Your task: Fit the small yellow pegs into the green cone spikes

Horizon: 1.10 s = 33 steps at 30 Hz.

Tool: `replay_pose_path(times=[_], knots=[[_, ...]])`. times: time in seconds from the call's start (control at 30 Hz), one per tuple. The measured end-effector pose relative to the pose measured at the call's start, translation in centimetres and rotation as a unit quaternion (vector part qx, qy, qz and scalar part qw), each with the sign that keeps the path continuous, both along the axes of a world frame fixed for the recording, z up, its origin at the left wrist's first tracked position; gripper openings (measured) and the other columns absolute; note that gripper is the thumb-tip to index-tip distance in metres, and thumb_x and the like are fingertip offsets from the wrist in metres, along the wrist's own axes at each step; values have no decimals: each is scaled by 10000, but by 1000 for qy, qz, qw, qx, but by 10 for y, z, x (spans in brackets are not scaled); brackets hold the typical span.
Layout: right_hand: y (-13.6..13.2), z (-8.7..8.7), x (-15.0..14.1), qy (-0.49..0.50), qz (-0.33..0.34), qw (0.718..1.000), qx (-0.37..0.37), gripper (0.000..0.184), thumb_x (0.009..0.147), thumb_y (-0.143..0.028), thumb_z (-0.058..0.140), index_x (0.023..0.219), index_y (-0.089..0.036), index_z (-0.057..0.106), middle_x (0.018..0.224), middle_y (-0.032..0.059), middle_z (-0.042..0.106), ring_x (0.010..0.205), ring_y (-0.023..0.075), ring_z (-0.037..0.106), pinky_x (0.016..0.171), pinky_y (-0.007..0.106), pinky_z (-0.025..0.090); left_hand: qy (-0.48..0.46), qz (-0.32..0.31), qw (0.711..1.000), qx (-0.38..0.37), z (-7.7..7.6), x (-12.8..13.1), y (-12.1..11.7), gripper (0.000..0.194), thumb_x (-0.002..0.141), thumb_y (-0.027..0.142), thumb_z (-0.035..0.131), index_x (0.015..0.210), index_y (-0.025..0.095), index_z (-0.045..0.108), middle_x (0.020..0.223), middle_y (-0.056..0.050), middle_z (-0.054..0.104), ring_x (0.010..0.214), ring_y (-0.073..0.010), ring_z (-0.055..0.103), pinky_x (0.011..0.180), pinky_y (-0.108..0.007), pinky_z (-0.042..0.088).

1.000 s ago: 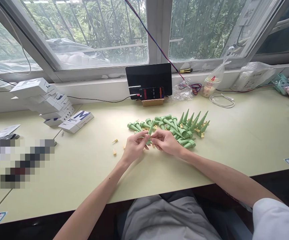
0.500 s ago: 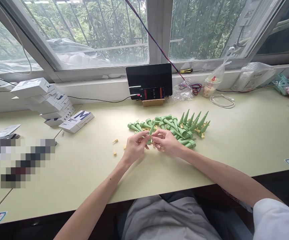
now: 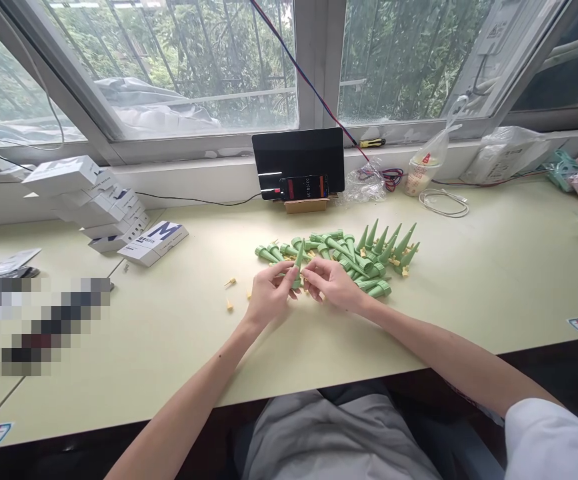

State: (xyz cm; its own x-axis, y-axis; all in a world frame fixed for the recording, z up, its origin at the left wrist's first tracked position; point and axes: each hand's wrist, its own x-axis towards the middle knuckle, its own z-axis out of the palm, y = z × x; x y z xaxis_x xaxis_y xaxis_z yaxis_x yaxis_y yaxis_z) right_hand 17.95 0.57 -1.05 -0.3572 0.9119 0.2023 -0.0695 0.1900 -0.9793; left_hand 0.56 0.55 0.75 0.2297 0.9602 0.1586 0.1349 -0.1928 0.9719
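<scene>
My left hand (image 3: pixel 271 290) is closed round a green cone-shaped plant watering spike (image 3: pixel 299 257), its tip pointing up and its wide cap end low in the fingers. Close beside it on the right, my right hand (image 3: pixel 333 283) has thumb and fingers pinched together at the spike's side; whatever they hold is too small to make out. Just beyond both hands lies a pile of green spikes (image 3: pixel 366 265), mostly on their sides. At its right, several spikes (image 3: pixel 383 241) stand upright with small yellow plugs (image 3: pixel 405 271) about them. Loose yellow plugs (image 3: pixel 229 305) lie left of my left hand.
A phone (image 3: pixel 305 187) showing a timer leans on a dark tablet (image 3: pixel 299 153) at the back. White boxes (image 3: pixel 153 243) are at the left. A bagged cup (image 3: pixel 421 175), a white cable (image 3: pixel 443 203) and clear plastic wrap (image 3: pixel 366 183) sit along the sill.
The spike in my left hand has turned from a rightward lean to nearly upright. My right hand's fingers have shifted very slightly. The pile looks the same.
</scene>
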Motion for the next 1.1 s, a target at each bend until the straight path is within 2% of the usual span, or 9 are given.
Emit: replay_pose_path(times=[0.13, 0.27, 0.47, 0.63, 0.73, 0.9, 1.1], knots=[[-2, 1, 4, -87, 21, 992, 92, 261, 950, -434, 586, 871, -190, 538, 636, -33, 560, 527, 109, 523, 523, 245, 432, -14, 1, 1000, -25, 4, 0, 1, 341, 870, 473, 652, 917, 143, 722, 790, -50, 694, 594, -148, 649, 531, -270, 578], [-3, 1, 4, -167, 1, 968, 185, 211, 969, -332, 555, 811, -201, 507, 628, -34, 542, 558, 120, 502, 582, 260, 422, -10, 5, 1000, -27, 6, -1, 1, 323, 869, 464, 654, 857, 147, 716, 720, -36, 664, 579, -144, 629, 495, -252, 556], [-3, 3, 3, -197, -42, 951, 235, 221, 996, -259, 496, 785, -196, 517, 652, -24, 541, 592, 125, 467, 617, 260, 388, -6, -13, 999, -41, 5, -1, 0, 349, 853, 496, 665, 908, 154, 703, 777, -34, 673, 556, -129, 629, 510, -255, 562], [-2, 4, 3, -177, -42, 949, 258, 219, 995, -228, 472, 792, -188, 543, 709, -2, 600, 629, 125, 499, 633, 250, 396, -5, -31, 999, -39, 2, -1, 1, 364, 847, 496, 676, 949, 147, 683, 832, -52, 690, 540, -122, 624, 500, -263, 560], [-2, 3, 3, -169, -40, 950, 261, 230, 998, -239, 469, 786, -188, 540, 717, 3, 615, 633, 123, 514, 627, 245, 400, -7, -41, 999, -27, -1, -2, 2, 350, 860, 488, 665, 951, 151, 664, 904, -66, 698, 576, -128, 641, 508, -269, 570], [-2, 1, 4, -165, -50, 957, 232, 281, 1007, -277, 459, 747, -189, 519, 650, -17, 560, 567, 106, 482, 580, 235, 391, -6, -49, 999, -13, -5, -2, 2, 327, 862, 476, 666, 948, 162, 635, 935, -60, 677, 629, -154, 679, 519, -288, 593], [-5, 3, 3, -106, -41, 986, 119, 313, 1000, -352, 491, 734, -189, 523, 599, -32, 549, 454, 81, 453, 484, 226, 374, -12, -64, 998, 0, -7, -1, 2, 307, 872, 455, 664, 977, 168, 634, 957, -62, 672, 684, -170, 700, 539, -300, 611]])
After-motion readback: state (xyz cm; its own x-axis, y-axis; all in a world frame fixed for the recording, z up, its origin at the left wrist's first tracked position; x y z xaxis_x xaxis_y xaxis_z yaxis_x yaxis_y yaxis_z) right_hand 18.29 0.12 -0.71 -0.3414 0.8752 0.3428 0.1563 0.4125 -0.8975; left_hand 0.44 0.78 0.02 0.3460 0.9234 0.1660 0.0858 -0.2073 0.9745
